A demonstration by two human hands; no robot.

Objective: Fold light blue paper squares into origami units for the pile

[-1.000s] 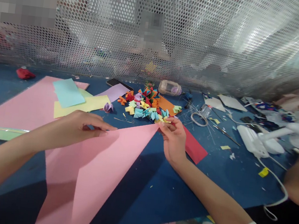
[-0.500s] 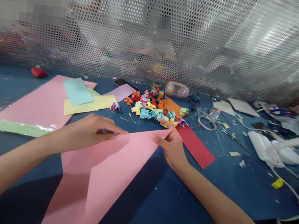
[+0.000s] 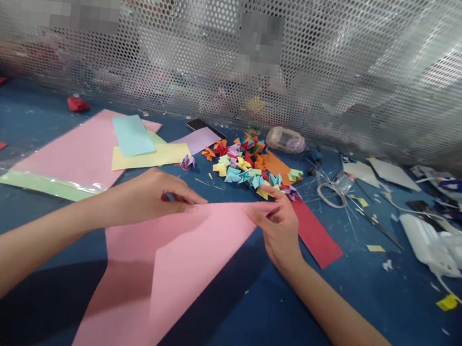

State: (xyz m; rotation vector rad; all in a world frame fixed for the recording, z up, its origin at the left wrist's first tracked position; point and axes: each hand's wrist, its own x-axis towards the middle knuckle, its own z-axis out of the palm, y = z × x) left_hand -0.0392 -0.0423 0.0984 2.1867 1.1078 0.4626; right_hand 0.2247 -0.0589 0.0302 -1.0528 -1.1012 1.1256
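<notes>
A large sheet of pink paper [image 3: 191, 258], folded over on a slant, is held up above the blue table with its lower part reaching toward me. My left hand [image 3: 152, 200] pinches its upper edge between thumb and fingers. At the pointed right corner, my right hand [image 3: 277, 226] grips the fold, thumb on the near side and fingers behind. Just beyond the paper lies a pile of small folded paper pieces [image 3: 248, 167] in many colours. A red paper strip [image 3: 319, 240] lies beside my right hand.
To the left, a plastic-wrapped stack of pink paper [image 3: 74, 148] carries blue [image 3: 133, 136] and yellow sheets [image 3: 152, 156]. Behind are a phone [image 3: 203, 127] and a clear jar [image 3: 285, 140]. Wire pieces, a tape ring [image 3: 331, 196] and a white lamp [image 3: 428, 245] occupy the right. A perforated metal screen [image 3: 311, 65] stands behind.
The view has turned slightly left, so the table things sit further right. Both hands keep their hold on the pink paper, whose folded corner has shifted only a little.
</notes>
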